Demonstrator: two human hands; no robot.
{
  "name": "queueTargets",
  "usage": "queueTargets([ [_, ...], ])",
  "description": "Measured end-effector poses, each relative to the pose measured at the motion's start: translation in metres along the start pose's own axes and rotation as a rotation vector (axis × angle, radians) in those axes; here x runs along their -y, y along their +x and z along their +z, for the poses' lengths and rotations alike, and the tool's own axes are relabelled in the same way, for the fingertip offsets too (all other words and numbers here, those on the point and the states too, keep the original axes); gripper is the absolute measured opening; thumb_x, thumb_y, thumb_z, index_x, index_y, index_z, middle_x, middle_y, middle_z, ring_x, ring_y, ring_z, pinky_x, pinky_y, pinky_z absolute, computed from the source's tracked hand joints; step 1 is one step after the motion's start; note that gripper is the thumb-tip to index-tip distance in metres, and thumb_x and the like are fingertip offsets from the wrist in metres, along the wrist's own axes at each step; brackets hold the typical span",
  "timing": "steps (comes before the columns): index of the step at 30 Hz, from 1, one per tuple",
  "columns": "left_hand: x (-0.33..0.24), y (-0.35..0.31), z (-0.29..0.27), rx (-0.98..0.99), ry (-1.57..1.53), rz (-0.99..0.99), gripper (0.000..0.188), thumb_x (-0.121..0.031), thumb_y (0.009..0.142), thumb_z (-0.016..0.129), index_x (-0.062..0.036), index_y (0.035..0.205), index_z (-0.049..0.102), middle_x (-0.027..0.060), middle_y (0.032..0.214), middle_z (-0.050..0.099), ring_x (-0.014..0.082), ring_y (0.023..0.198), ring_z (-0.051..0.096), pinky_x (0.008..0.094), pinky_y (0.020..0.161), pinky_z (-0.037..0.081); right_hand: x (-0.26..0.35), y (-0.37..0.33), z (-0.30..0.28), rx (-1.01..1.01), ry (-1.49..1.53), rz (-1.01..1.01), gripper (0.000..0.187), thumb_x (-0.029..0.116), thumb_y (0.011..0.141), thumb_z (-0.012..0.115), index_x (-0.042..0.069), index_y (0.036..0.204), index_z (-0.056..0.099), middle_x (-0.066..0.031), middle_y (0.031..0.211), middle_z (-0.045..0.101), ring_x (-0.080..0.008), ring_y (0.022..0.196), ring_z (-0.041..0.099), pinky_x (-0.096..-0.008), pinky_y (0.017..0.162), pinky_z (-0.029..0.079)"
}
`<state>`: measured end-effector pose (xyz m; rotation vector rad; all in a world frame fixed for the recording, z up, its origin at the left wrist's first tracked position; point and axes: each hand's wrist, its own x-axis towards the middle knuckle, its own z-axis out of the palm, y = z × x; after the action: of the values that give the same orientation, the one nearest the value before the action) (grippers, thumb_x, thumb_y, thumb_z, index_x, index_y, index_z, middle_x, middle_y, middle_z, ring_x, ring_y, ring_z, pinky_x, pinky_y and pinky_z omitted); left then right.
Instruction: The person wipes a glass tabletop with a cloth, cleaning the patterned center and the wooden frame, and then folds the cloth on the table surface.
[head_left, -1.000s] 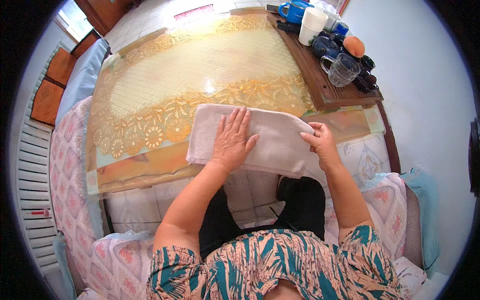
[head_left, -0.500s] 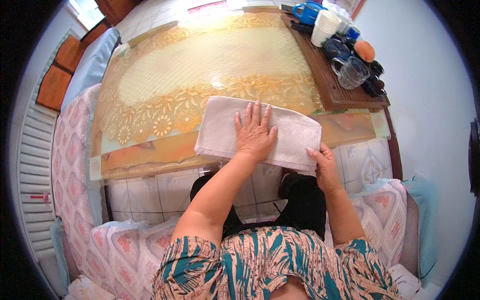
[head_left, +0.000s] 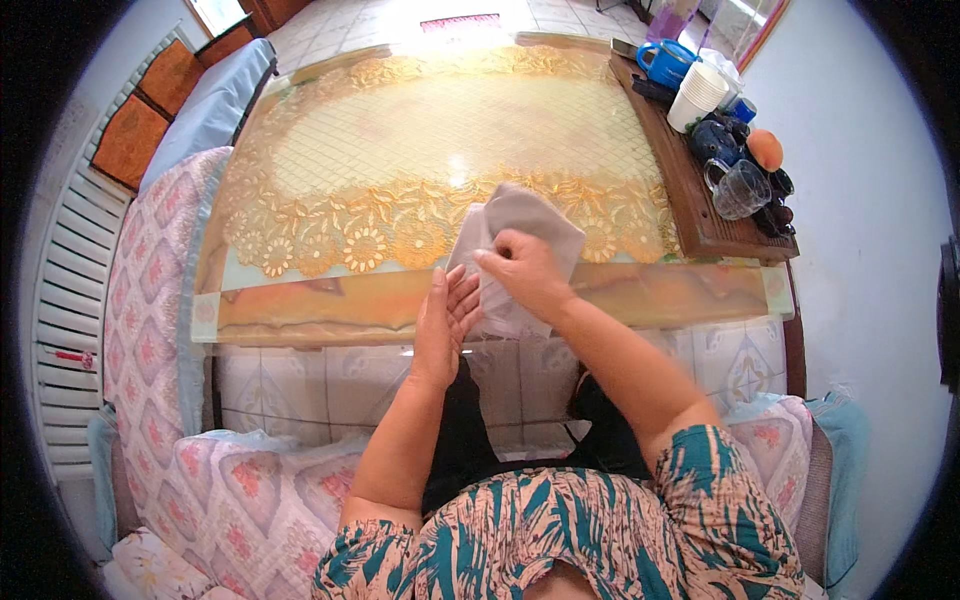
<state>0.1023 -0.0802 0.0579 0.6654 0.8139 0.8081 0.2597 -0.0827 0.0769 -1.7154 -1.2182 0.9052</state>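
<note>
A pale pinkish-grey towel [head_left: 540, 218] lies at the near edge of the table, its right part folded over toward the left. My right hand [head_left: 532, 272] is closed, thumb and fingers pinching the turned-over part of the towel near its left side. Beside the towel's lower left edge is my left hand [head_left: 447, 318], with its fingers stretched out and the palm turned toward the cloth. Whether those fingertips touch the towel I cannot tell. Part of the towel is hidden beneath my right hand.
The table [head_left: 360, 130] has a gold lace-patterned cover under a clear sheet. At its right stands a brown wooden tray [head_left: 690, 200] with stacked paper cups [head_left: 697, 97], a blue mug [head_left: 667, 62], a glass mug [head_left: 742, 190] and an orange round thing [head_left: 765, 150]. A quilted sofa [head_left: 165, 300] runs along the left.
My right hand has brought the towel's right end over to the left, making it narrower. My left hand has lifted from the towel's top and moved to its left edge.
</note>
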Motion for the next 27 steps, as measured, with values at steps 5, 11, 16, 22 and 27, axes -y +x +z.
queueTargets([
  [5,-0.004,0.008,-0.008,-0.024,0.21,0.024,0.041,-0.037,0.096,0.057,0.0003,0.114,0.055,0.0083,0.106,0.062,0.0137,0.09,0.061,0.0255,0.071,0.053,-0.001,-0.003,0.017,0.003,0.305,0.191,0.024,0.023,0.09,0.062,-0.001,0.09,0.061,-0.0091,0.075,0.065,-0.0145,0.067,0.064,-0.03,0.06,0.049],
  [11,-0.009,0.019,-0.002,-0.182,0.783,0.266,0.027,-0.024,0.085,0.067,0.0007,0.095,0.062,0.0086,0.072,0.064,0.0152,0.063,0.062,0.0319,0.063,0.051,-0.032,-0.027,-0.029,-0.327,-0.093,-0.248,0.013,0.014,0.089,0.061,0.002,0.094,0.062,-0.0127,0.087,0.065,-0.0208,0.078,0.063,-0.033,0.069,0.049],
  [16,-0.015,0.017,-0.013,-0.296,1.098,0.349,0.022,-0.022,0.081,0.065,-0.0011,0.086,0.063,0.0163,0.07,0.066,0.031,0.065,0.065,0.0398,0.065,0.05,-0.023,-0.042,-0.04,-0.419,-0.396,-0.339,0.022,0.015,0.085,0.062,0.005,0.105,0.06,-0.0134,0.107,0.062,-0.0281,0.099,0.058,-0.0389,0.088,0.043],
  [22,-0.011,0.022,-0.017,-0.325,1.07,0.425,0.022,-0.019,0.079,0.063,-0.0017,0.093,0.062,0.0177,0.077,0.068,0.0332,0.071,0.066,0.0412,0.069,0.051,-0.022,-0.044,-0.017,-0.361,-0.732,-0.432,0.065,0.035,0.085,0.064,0.002,0.137,0.043,-0.0198,0.141,0.042,-0.0351,0.133,0.037,-0.047,0.108,0.028],
  [27,-0.012,0.023,-0.021,-0.316,1.192,0.286,0.036,-0.017,0.08,0.062,-0.0034,0.113,0.059,0.0195,0.092,0.068,0.0354,0.083,0.065,0.0436,0.078,0.05,-0.051,-0.051,0.003,-0.186,-0.848,-0.381,0.083,0.05,0.084,0.06,0.001,0.145,0.032,-0.0209,0.151,0.03,-0.0342,0.142,0.025,-0.0483,0.114,0.018],
])
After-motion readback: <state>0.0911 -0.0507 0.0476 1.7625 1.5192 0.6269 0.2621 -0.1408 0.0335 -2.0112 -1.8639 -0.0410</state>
